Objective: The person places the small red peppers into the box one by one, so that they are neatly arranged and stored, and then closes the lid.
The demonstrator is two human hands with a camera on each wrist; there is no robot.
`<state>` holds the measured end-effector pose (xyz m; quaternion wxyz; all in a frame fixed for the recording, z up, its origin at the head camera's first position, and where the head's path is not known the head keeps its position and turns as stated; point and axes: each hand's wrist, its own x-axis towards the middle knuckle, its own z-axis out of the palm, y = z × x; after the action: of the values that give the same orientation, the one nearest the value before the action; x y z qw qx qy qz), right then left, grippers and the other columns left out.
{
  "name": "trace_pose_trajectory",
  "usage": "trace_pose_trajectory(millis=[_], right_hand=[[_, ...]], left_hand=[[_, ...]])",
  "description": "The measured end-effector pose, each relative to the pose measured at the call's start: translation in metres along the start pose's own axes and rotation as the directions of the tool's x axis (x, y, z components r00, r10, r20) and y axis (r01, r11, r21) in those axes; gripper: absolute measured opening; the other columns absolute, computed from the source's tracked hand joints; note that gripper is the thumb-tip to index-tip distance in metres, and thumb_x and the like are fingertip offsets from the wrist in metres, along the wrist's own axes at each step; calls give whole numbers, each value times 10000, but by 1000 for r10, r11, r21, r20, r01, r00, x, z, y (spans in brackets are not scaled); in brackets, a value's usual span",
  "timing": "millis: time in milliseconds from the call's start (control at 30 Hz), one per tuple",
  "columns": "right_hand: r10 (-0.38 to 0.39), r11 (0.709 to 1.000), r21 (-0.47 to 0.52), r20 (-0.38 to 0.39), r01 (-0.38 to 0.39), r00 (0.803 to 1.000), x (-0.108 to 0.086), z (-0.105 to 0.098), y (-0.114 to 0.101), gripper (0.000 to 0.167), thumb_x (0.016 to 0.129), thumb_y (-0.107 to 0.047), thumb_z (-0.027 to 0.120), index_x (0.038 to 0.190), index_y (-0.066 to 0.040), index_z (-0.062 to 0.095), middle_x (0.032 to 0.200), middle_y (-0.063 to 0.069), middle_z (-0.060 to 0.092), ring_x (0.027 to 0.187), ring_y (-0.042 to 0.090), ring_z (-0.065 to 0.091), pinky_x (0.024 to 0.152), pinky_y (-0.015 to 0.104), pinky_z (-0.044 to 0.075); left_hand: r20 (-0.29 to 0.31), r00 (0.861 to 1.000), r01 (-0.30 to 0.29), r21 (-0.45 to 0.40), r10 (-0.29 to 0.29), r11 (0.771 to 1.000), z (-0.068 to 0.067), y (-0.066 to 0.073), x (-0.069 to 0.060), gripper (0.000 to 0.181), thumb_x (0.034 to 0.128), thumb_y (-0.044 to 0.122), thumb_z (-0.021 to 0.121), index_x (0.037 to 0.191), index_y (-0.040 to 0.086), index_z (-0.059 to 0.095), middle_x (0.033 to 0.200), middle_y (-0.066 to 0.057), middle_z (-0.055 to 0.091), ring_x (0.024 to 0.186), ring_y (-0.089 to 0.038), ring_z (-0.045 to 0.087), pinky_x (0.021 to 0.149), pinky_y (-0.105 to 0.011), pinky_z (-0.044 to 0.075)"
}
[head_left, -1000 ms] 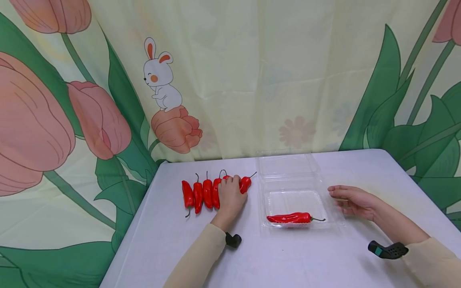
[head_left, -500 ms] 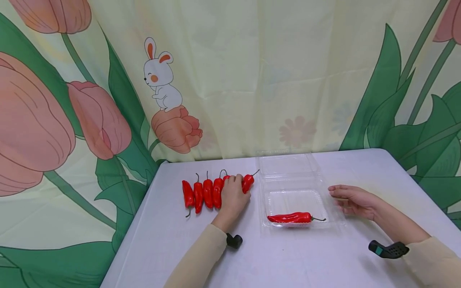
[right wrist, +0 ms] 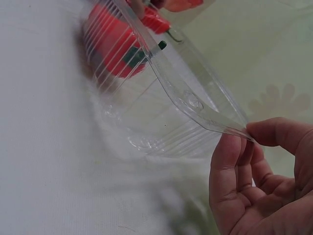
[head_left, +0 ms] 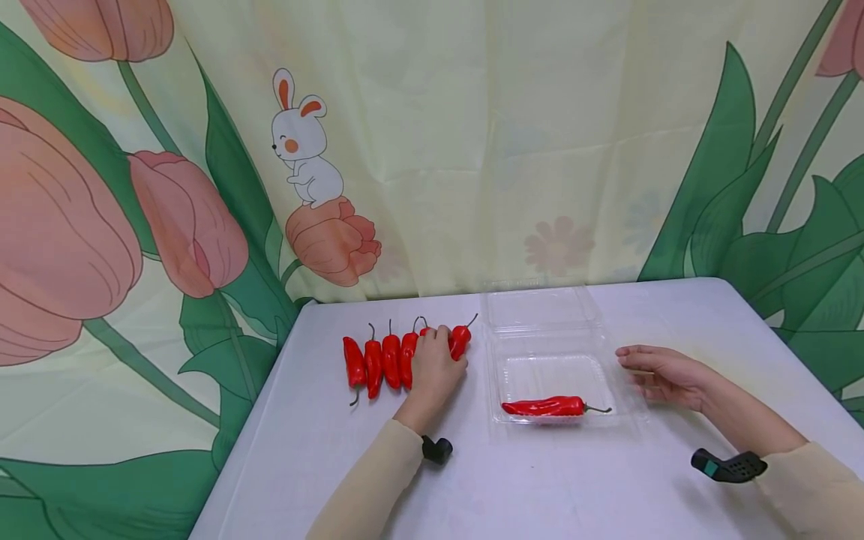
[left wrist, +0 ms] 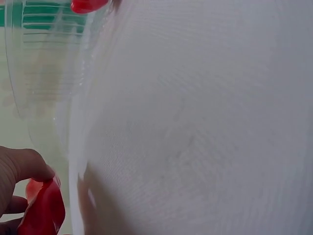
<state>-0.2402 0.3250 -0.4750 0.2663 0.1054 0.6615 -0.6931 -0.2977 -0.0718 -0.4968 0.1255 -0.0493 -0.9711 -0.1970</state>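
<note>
In the head view my left hand (head_left: 435, 371) curls its fingers round a red pepper (head_left: 460, 339), whose stem points up and right. In the left wrist view the thumb presses on that red pepper (left wrist: 45, 208). The clear plastic box (head_left: 553, 367) stands with its lid (head_left: 536, 309) laid back; one red pepper (head_left: 545, 406) lies along its front side, stem to the right. At the box's right edge is my right hand (head_left: 668, 379); in the right wrist view its thumb and fingers (right wrist: 266, 166) pinch the rim of the box (right wrist: 195, 110).
Left of my left hand several red peppers (head_left: 373, 364) lie side by side on the white table (head_left: 270, 465); the leftmost has its stem toward me. My left hand partly covers those nearest it. A curtain (head_left: 432, 150) printed with tulips and a rabbit hangs behind the table.
The pepper at my left hand moved slightly right, then slightly back left, its stem now more upright. My right hand and the box have stayed in place.
</note>
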Motion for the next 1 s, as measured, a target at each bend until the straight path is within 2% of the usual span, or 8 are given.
trace_pose_trajectory(millis=[267, 533, 733, 833, 1000], right_hand=[[0, 1000, 7, 2, 0, 1000, 2, -1, 0, 110, 1059, -265, 587, 1139, -255, 662, 953, -28, 670, 783, 119, 656, 737, 220, 586], [1, 1000, 12, 0, -1, 1000, 1, -1, 1, 104, 1061, -264, 585, 1124, -262, 667, 961, -32, 679, 793, 119, 664, 743, 225, 590], [-1, 1000, -3, 3, 1, 1000, -1, -2, 2, 114, 1061, -269, 582, 1140, -268, 664, 959, -31, 675, 794, 119, 653, 742, 207, 578], [-4, 1000, -6, 7, 4, 1000, -1, -2, 2, 114, 1064, -268, 576, 1129, -277, 669, 960, -35, 675, 797, 116, 651, 744, 205, 577], [-4, 1000, 7, 16, 4, 1000, 0, -2, 1, 118, 1068, -258, 568, 1112, -278, 676, 952, -27, 674, 794, 117, 653, 746, 213, 583]], left_hand=[[-7, 1000, 12, -19, -12, 1000, -5, -1, 1, 682, 733, 308, 919, 1286, 99, 579, 1156, -89, 639, 1025, -240, 614, 780, -372, 629], [-44, 999, -17, -49, 15, 999, -6, 0, 1, 651, 751, 306, 912, 1271, 105, 577, 1127, -72, 635, 997, -218, 608, 776, -350, 623], [-22, 1000, -21, -101, 19, 995, -10, 6, -2, 652, 744, 286, 914, 1274, 113, 577, 1151, -73, 632, 1021, -221, 610, 780, -359, 625], [-22, 999, -39, -106, 36, 994, -12, 9, -4, 643, 745, 283, 913, 1268, 110, 582, 1144, -73, 642, 1014, -219, 615, 780, -352, 622], [-64, 995, -82, -98, 76, 992, -16, 13, -5, 600, 759, 290, 903, 1241, 108, 596, 1112, -63, 654, 981, -204, 620, 763, -332, 615]])
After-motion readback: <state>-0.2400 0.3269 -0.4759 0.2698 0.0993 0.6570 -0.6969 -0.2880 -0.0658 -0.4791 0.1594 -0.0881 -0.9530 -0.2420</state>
